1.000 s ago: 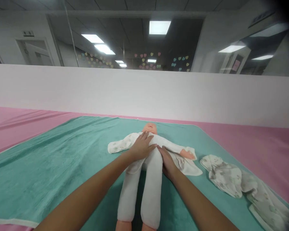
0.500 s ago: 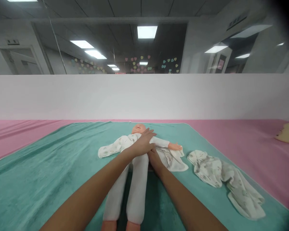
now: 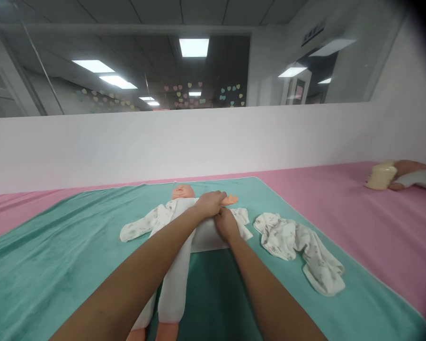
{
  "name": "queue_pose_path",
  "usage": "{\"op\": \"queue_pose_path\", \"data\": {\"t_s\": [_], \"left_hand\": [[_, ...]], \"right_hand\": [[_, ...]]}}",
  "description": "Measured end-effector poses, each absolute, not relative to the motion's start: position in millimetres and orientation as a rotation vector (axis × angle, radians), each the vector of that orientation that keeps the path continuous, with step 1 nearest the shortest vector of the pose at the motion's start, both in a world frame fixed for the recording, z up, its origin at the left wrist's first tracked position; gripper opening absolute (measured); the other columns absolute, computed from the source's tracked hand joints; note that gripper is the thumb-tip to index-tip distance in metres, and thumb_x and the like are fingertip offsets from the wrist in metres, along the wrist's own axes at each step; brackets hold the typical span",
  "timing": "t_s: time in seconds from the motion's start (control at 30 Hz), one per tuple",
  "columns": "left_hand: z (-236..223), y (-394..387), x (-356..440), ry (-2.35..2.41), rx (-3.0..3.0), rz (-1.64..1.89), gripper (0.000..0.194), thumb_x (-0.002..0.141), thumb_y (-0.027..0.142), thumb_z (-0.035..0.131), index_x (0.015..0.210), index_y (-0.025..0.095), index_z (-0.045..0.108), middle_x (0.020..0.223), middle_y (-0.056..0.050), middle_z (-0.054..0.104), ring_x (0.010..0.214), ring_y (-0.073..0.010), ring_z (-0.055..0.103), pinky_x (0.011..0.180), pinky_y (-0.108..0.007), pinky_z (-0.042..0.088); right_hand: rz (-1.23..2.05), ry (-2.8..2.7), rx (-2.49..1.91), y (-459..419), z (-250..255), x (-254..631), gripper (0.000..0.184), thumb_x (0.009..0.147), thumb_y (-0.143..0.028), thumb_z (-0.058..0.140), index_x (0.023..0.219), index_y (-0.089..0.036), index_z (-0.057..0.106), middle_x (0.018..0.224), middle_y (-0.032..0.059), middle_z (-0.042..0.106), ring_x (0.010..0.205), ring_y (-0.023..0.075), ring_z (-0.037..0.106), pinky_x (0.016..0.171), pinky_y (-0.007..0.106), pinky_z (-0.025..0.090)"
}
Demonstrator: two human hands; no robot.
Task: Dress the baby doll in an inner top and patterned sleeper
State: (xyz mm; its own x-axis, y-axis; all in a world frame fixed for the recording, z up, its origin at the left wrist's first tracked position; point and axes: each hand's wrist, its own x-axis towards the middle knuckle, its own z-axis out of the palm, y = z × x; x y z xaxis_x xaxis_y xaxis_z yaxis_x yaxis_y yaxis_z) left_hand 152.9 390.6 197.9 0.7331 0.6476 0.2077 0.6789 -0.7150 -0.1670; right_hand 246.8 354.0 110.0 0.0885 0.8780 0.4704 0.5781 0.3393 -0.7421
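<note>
Baby doll (image 3: 182,192) supine on teal towel (image 3: 57,274), white sleepsuit (image 3: 204,237) on body. Left hand (image 3: 209,204) resting across doll's chest, fingers (image 3: 220,195) extended, close together. Right hand (image 3: 226,224) on suit at waist, fingers (image 3: 218,217) curled; pinch cannot be told. Printed white cloth (image 3: 291,241) lying right of doll. Other person's hand (image 3: 410,167) touching cream cylinder (image 3: 380,176) on pink sheet (image 3: 341,213).
</note>
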Motion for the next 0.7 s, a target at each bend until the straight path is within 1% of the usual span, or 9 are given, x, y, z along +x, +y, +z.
{"op": "queue_pose_path", "data": {"t_s": [0.1, 0.13, 0.2, 0.27, 0.33, 0.37, 0.47, 0.57, 0.7], "left_hand": [[197.4, 387.0, 150.4, -1.002, -2.718, -0.171, 0.014, 0.079, 0.018, 0.038, 0.091, 0.023, 0.044, 0.092, -0.002, 0.055, 0.080, -0.0180, 0.054, 0.059, -0.027, 0.038], [197.5, 385.4, 149.7, -0.990, -2.719, -0.168, 0.013, 0.079, 0.018, 0.037, 0.090, 0.023, 0.044, 0.092, -0.002, 0.055, 0.079, -0.0177, 0.054, 0.059, -0.027, 0.037], [198.6, 382.7, 148.0, -0.983, -2.717, -0.163, 0.012, 0.081, 0.019, 0.037, 0.090, 0.022, 0.044, 0.091, -0.003, 0.055, 0.078, -0.0177, 0.053, 0.058, -0.028, 0.037], [200.5, 381.4, 145.4, -0.984, -2.715, -0.152, 0.011, 0.082, 0.022, 0.037, 0.089, 0.022, 0.045, 0.090, -0.003, 0.055, 0.078, -0.0178, 0.053, 0.058, -0.028, 0.036], [202.6, 381.1, 141.8, -0.971, -2.716, -0.146, 0.011, 0.084, 0.024, 0.036, 0.089, 0.022, 0.045, 0.090, -0.004, 0.055, 0.078, -0.0177, 0.053, 0.058, -0.028, 0.035], [203.6, 381.2, 139.8, -0.956, -2.720, -0.150, 0.011, 0.084, 0.024, 0.035, 0.088, 0.022, 0.046, 0.090, -0.004, 0.055, 0.077, -0.0176, 0.053, 0.058, -0.027, 0.035], [206.1, 382.2, 133.0, -0.925, -2.726, -0.182, 0.011, 0.085, 0.025, 0.035, 0.086, 0.022, 0.046, 0.088, -0.003, 0.056, 0.074, -0.0170, 0.052, 0.058, -0.027, 0.034], [209.2, 383.2, 125.0, -0.939, -2.689, -0.144, 0.009, 0.082, 0.022, 0.039, 0.085, 0.021, 0.047, 0.088, -0.004, 0.056, 0.074, -0.0178, 0.052, 0.059, -0.028, 0.033], [213.6, 382.6, 113.7, -0.902, -2.648, -0.036, 0.014, 0.077, 0.014, 0.042, 0.086, 0.021, 0.050, 0.086, -0.005, 0.057, 0.077, -0.0200, 0.053, 0.065, -0.031, 0.034]], "right_hand": [[0.214, -1.502, -1.573, 354.3, 107.9, 265.5, 0.043, 0.067, -0.013, 0.053, 0.109, -0.013, 0.056, 0.111, 0.0164, 0.055, 0.108, 0.0289, 0.044, 0.093, 0.040, 0.030], [0.163, -1.472, -1.661, 353.6, 107.6, 270.3, 0.043, 0.066, -0.011, 0.054, 0.109, -0.013, 0.056, 0.112, 0.0174, 0.054, 0.110, 0.0303, 0.041, 0.094, 0.042, 0.028], [0.136, -1.427, -1.792, 351.6, 108.7, 278.2, 0.035, 0.067, -0.011, 0.053, 0.101, -0.014, 0.059, 0.105, 0.0170, 0.057, 0.108, 0.0313, 0.042, 0.092, 0.044, 0.026], [0.212, -1.404, -1.808, 349.5, 112.4, 283.8, 0.023, 0.070, -0.015, 0.052, 0.091, -0.015, 0.061, 0.097, 0.0149, 0.059, 0.102, 0.0299, 0.047, 0.086, 0.041, 0.029], [0.298, -1.394, -1.752, 347.9, 118.0, 286.2, 0.015, 0.073, -0.021, 0.052, 0.085, -0.017, 0.060, 0.090, 0.0124, 0.060, 0.092, 0.0265, 0.052, 0.078, 0.036, 0.033], [0.328, -1.382, -1.722, 347.5, 121.2, 286.1, 0.014, 0.075, -0.026, 0.051, 0.083, -0.017, 0.059, 0.087, 0.0113, 0.061, 0.087, 0.0245, 0.053, 0.074, 0.033, 0.033], [0.455, -1.313, -1.612, 347.7, 129.2, 283.2, 0.022, 0.077, -0.039, 0.048, 0.077, -0.019, 0.056, 0.078, 0.0076, 0.060, 0.075, 0.0196, 0.053, 0.064, 0.028, 0.032], [0.654, -1.225, -1.484, 348.9, 131.4, 282.5, 0.024, 0.068, -0.043, 0.057, 0.070, -0.019, 0.053, 0.071, 0.0028, 0.059, 0.067, 0.0161, 0.050, 0.058, 0.025, 0.032], [0.996, -1.052, -1.285, 349.3, 127.1, 291.0, 0.027, 0.058, -0.036, 0.063, 0.072, -0.018, 0.050, 0.057, -0.0030, 0.053, 0.052, 0.0119, 0.047, 0.050, 0.024, 0.033]]}}
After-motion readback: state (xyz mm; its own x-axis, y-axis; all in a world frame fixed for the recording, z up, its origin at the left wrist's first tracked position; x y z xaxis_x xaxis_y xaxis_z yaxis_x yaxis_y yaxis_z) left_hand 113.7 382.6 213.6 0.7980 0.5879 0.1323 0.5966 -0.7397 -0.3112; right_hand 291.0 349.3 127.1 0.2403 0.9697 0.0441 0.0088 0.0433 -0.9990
